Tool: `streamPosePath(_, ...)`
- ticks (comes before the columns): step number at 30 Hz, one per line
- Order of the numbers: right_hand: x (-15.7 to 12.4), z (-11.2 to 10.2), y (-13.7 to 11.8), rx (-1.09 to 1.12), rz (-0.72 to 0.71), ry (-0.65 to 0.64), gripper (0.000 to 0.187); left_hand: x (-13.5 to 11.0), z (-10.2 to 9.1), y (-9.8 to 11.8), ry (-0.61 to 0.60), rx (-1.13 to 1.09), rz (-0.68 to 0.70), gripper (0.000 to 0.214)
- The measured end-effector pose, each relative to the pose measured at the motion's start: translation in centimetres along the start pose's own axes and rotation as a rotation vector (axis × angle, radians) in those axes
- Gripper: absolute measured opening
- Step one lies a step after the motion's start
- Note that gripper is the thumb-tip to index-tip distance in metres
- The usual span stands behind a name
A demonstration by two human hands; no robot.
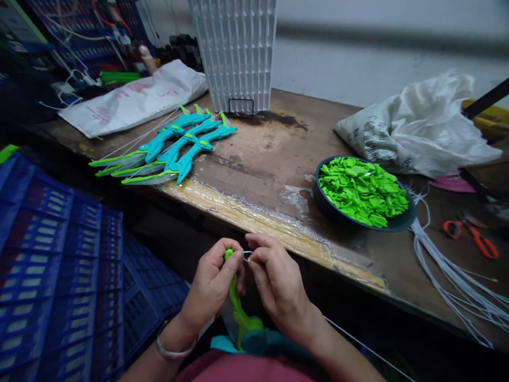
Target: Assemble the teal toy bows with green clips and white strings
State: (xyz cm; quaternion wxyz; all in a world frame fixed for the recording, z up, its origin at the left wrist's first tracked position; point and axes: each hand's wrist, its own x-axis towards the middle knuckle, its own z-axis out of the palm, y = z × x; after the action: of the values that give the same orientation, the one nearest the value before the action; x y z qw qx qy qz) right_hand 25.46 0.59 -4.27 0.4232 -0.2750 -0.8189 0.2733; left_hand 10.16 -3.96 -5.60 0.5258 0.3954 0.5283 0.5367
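Bow: green and teal, slanting up in front of the person, green tip between the hands, teal body just beyond a pink shirt.
Left hand: grip closed, thumb and fingers around the bow's green tip.
Right hand: grip closed to a fingertip pinch on a white loop beside that tip.
Crates: blue, slatted, at left; contents cannot be made out.
Bench: brown, worn, taped along its front edge.
Cords: white, loosely bundled, right of the bowl.
Bowl: dark, round, heaped with green pieces.
Tool: red-handled, beside the cords.
Bows: teal and green, side by side, left on the bench.
Right sack: white, bunched, behind the bowl; contents hidden.
Left sack: white, red-printed, lying behind the bows; contents hidden.
Tray: grey, upright at the back, narrow cells in rows.
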Motion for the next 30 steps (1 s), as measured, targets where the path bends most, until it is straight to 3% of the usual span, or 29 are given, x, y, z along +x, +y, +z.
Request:
streamPosePath(3, 0.1, 0.5, 0.1, 0.076, 0.085, 0.024, 0.011, -0.1, 0.0, -0.1, -0.023, -0.028, -0.015, 0.024)
streamPosePath(6, 0.1, 1.1, 0.5, 0.302, 0.257, 0.058, 0.007, -0.1, -0.2, -0.3, -0.063, -0.041, -0.008, 0.024)
streamPosePath(10, 0.2, 1.4, 0.8, 0.714, 0.517, -0.044, 0.015, -0.1, -0.7, -0.7, -0.124, -0.11, -0.019, 0.022)
streamPosePath(16, 0.5, 1.6, 0.5, 0.984, 0.656, -0.105, 0.03, 0.1, -1.3, -0.9, -0.22, -0.235, -0.027, 0.022)
streamPosePath(19, 0.3, 1.6, 0.6, 0.862, 0.595, -0.063, 0.028, 0.1, -1.3, -1.0, -0.231, -0.265, -0.041, 0.022)
streamPosePath(25, 0.2, 1.4, 1.2, 0.245, 0.109, 0.123, 0.022, 0.2, -1.1, -1.2, -0.162, -0.231, -0.079, 0.023)
streamPosePath(30, 0.2, 0.5, 0.7, 0.161, 0.012, 0.022, 0.014, 0.2, -0.9, -1.2, -0.129, -0.205, -0.079, 0.025)
